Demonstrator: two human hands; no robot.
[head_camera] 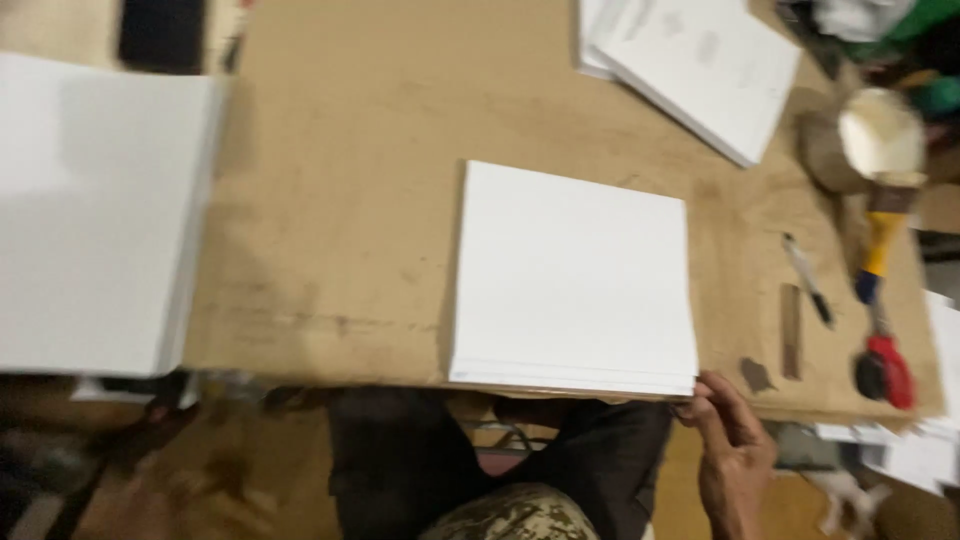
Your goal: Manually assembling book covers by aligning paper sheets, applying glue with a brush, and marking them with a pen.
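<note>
Paper stack, white and square, lies flat on the brown table, close to the near edge, right in front of the person. Its sheets look lined up, with neat thin edges showing along the near side. So the stack seems already squared and set down; I judge that only a last fix at one corner is going on.

Right hand is at the 5 o'clock corner of the stack. Its fingertips touch that corner, bent a little, pinching or nudging the edge. It is not a tight fist. The left hand is not in the picture.

At 9 o'clock from the stack, well apart, sits a bigger white pile that hangs past the table edge. At 1 o'clock lies another white pile, turned at a slant, with faint grey marks on top, too blurry to make out.

At 3 o'clock there is a pen, and just beside it a small brown strip. Farther right lies a brush with a yellow and red handle. Above it stands a round white pot. At 11 o'clock, far off, is a dark flat rectangle. I see no clear labels or signs.
</note>
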